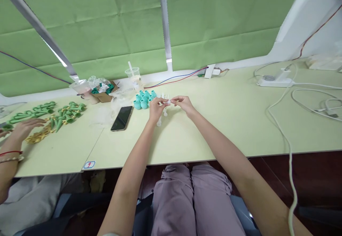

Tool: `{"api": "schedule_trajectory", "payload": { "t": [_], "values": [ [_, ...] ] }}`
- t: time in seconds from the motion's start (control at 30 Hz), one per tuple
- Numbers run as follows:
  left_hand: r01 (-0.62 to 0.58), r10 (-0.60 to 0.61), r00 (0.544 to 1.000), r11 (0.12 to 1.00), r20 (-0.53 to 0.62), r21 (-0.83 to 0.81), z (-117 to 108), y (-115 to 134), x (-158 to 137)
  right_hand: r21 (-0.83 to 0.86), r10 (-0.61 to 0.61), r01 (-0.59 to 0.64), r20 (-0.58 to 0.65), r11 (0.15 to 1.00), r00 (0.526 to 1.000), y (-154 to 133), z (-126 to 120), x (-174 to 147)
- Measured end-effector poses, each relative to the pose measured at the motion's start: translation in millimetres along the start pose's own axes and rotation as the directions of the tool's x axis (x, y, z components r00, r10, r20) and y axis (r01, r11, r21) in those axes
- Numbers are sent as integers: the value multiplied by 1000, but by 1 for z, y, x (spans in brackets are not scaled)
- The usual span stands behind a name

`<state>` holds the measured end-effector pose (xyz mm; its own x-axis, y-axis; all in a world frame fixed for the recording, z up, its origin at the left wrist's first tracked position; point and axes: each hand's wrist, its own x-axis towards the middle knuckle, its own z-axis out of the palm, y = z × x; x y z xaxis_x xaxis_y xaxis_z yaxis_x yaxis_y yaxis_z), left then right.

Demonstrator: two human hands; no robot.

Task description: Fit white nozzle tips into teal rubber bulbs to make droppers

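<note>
From where I stand, both hands are pinched close around one small white piece [168,101]: the left hand [156,109] grips it between thumb and fingertips, and the right hand [184,104] meets it from the other side, its fingertips narrowed on it too. The piece sits right between the two hands, just above the table [229,118] — too small for me to make out its shape. A few loose white parts [165,113] lie under and beside the left hand, with more just past its fingers.

Just to the left of the left hand stands a cluster of teal bulb-shaped pieces [144,103], narrow necks up. Farther left of it a dark-screened phone [122,118] lies flat, and beyond the teal cluster stands a clear cup [133,77] with a straw. Well off to the left, a co-worker's hand [25,127] is beside green pieces [64,116] and yellow ones. A power strip [275,82] lies well to the right of the right hand.
</note>
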<state>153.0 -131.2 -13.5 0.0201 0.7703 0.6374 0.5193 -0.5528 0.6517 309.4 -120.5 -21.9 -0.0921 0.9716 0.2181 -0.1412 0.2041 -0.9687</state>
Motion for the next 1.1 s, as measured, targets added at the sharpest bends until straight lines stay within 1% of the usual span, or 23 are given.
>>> {"api": "schedule_trajectory", "payload": {
  "t": [0.13, 0.3, 0.47, 0.63, 0.83, 0.97, 1.1],
  "values": [
    [3, -4, 1000, 999, -14, -34, 0, -1, 1, 8, 98, -98, -12, 995, 995, 1, 1, -3],
    [5, -6, 1000, 999, -19, -33, -1, 2, 2, 98, 168, -172, 50, 980, 985, 4, -2, -2],
    [-18, 17, 1000, 999, -11, -39, -1, 3, 2, 167, 197, -208, 78, 964, 977, 7, -2, -2],
    [-20, 20, 1000, 999, -10, -33, -3, 5, 2, 172, 204, -209, 51, 963, 978, 6, 0, -4],
    [-41, 41, 999, 999, -8, -29, -3, 5, 2, 260, 198, -246, 195, 934, 961, 2, -3, -7],
    [-59, 59, 998, 997, 0, -54, -2, 5, 1, 309, 207, -267, 214, 913, 955, 1, -6, -5],
    [-37, 38, 999, 997, 27, -61, -1, 10, 0, 346, 245, -312, 226, 885, 943, 3, -7, -3]
  ]
}}
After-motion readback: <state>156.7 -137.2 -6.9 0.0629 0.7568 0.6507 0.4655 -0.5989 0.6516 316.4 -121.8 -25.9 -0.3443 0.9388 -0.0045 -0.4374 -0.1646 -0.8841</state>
